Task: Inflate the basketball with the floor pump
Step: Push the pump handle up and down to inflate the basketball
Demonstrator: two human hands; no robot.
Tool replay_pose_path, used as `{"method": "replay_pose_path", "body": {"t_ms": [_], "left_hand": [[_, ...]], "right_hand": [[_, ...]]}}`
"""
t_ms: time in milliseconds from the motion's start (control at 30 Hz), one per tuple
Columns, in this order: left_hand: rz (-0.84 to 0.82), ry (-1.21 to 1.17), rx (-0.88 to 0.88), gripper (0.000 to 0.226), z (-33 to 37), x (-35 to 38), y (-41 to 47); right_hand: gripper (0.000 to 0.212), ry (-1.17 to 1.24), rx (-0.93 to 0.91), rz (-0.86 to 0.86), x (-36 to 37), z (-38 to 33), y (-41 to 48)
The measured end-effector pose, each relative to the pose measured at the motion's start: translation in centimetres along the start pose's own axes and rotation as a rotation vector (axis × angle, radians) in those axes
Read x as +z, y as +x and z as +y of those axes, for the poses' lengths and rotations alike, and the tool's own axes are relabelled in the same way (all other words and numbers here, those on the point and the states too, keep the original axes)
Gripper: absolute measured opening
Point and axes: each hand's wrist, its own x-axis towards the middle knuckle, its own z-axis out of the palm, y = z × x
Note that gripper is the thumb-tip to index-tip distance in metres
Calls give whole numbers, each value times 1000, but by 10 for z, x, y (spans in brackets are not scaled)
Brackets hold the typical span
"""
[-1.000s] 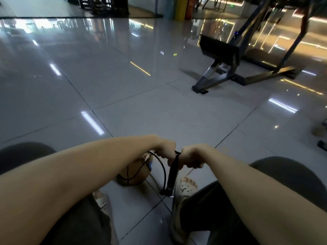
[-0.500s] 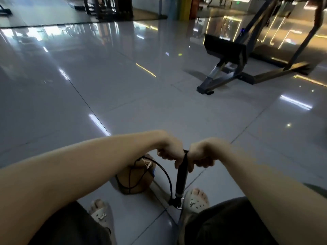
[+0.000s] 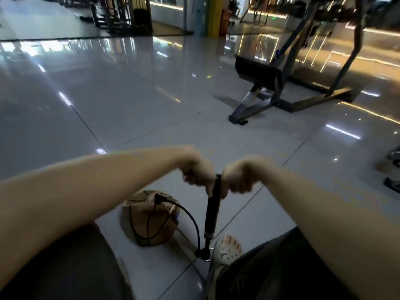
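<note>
A slim black floor pump (image 3: 212,213) stands upright on the tiled floor between my legs. My left hand (image 3: 199,174) and my right hand (image 3: 238,178) each grip one side of its T-handle at the top. A black hose (image 3: 186,215) loops from the pump's base up to the top of a brown basketball (image 3: 149,219), which lies on the floor to the left of the pump and looks partly caved in. My right foot in a pale clog (image 3: 227,250) rests on the pump's foot plate.
A black and grey gym bench frame (image 3: 266,92) stands on the glossy floor ahead to the right. More gym machines (image 3: 121,16) line the far wall. Dark equipment feet (image 3: 392,169) sit at the right edge. My knees fill both lower corners.
Both hands have risen with the pump handle, so more of the pump shaft shows below them. The view has tilted up and the ball is less covered by my left arm.
</note>
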Motion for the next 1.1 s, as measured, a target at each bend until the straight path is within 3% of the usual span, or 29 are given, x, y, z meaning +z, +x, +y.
{"method": "replay_pose_path", "body": {"t_ms": [167,267,433,533,667,800,1000,1100], "left_hand": [[-35,-71,0,37,3,-56,-27],[-106,-30,-39,38,-7,-20,13],[-54,-5,-28,29,-29,55,85],[4,32,-24,19,-33,82,108],[21,20,23,19,-32,98,103],[34,53,-34,27,-25,71,64],[44,-47,53,31,-1,-45,-36],[-13,-43,55,31,-3,-50,-31]], "right_hand": [[36,21,-29,-7,-48,-16,-44],[36,-18,7,-44,-17,-4,2],[6,-89,-1,-27,42,15,80],[20,-147,-8,14,65,29,107],[19,-127,10,40,84,31,101],[26,-131,33,20,61,11,64],[25,1,-35,72,-41,-21,-39],[28,-19,-34,49,-44,-22,-39]]}}
